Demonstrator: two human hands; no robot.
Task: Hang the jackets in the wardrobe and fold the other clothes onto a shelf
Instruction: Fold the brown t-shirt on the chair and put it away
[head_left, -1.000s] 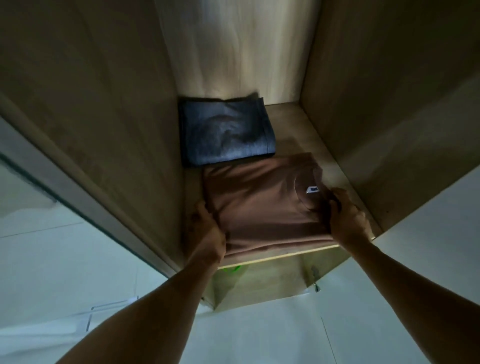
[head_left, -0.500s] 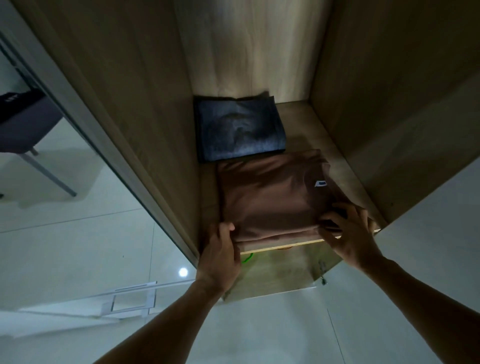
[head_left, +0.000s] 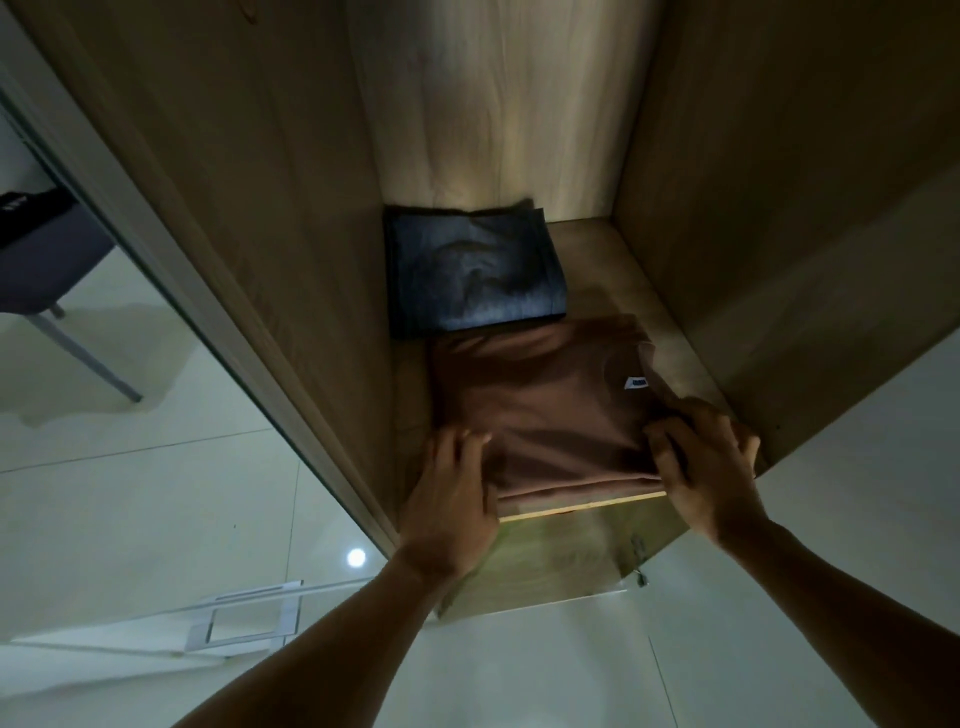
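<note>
Brown shirt (head_left: 540, 410) sits folded at the front of the shelf (head_left: 587, 291), its front fold right at the shelf's lip, with folded jeans (head_left: 472, 275) touching it at 12 o'clock, back against the wardrobe wall. Left hand (head_left: 452, 499) is at the shirt's 8 o'clock corner, fingers fairly straight and resting on the fabric. Right hand (head_left: 706, 467) is at 4 o'clock, fingers curled and spread over that corner, though I can't tell if it's pinching or just pressing. My take on squaring it up: push both corners evenly toward 12 so the stack doesn't skew, keep palms flat so the layers don't slide apart, and don't shove the jeans.
</note>
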